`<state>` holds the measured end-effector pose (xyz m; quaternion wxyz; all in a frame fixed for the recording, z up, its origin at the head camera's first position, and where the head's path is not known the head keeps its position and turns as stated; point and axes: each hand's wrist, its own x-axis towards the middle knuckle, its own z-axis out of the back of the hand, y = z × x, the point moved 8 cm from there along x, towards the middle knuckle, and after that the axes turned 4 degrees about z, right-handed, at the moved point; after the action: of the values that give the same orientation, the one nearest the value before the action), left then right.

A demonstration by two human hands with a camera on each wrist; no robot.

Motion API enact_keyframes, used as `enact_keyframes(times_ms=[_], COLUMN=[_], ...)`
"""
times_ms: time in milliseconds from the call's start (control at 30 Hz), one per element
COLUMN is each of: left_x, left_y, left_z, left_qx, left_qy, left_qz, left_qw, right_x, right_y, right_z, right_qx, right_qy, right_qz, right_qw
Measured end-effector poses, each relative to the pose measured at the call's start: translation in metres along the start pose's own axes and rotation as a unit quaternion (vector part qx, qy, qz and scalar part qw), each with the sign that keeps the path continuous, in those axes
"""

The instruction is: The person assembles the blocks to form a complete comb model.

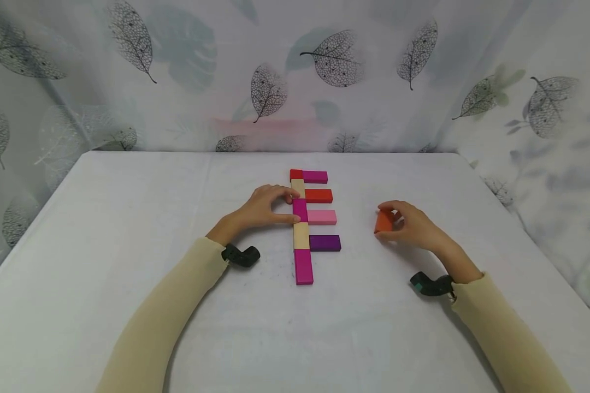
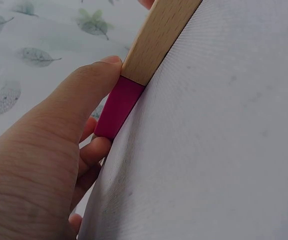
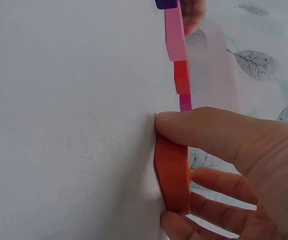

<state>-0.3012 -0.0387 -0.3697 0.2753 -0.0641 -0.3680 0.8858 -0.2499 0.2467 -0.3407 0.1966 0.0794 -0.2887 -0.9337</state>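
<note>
A column of wooden blocks lies end to end on the table, alternating coloured pieces with natural wood blocks. My left hand grips the magenta block in its middle, thumb at the near end and fingers at the far end. The left wrist view shows this magenta block touching a natural wood block. Farther right, my right hand pinches an orange block between thumb and fingers. In the right wrist view the orange block rests on or just above the cloth; I cannot tell which.
Side blocks stick out rightward from the column: a magenta one, a red one, a pink one and a purple one. Another magenta block forms the column's near end. A white cloth covers the table; leaf-patterned curtain hangs behind.
</note>
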Motion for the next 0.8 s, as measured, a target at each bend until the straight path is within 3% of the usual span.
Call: enact_keyframes(times_ms=[800], left_x=[0.0006], left_y=[0.0011], left_z=[0.0008], left_qx=[0.008], left_qy=[0.005], left_qz=[0.008], left_qw=[0.9999], right_x=[-0.0042], right_y=[0.0079], right_z=[0.0003], right_qx=[0.001], right_qy=[0.023], right_qz=[0.018], right_qw=[1.0])
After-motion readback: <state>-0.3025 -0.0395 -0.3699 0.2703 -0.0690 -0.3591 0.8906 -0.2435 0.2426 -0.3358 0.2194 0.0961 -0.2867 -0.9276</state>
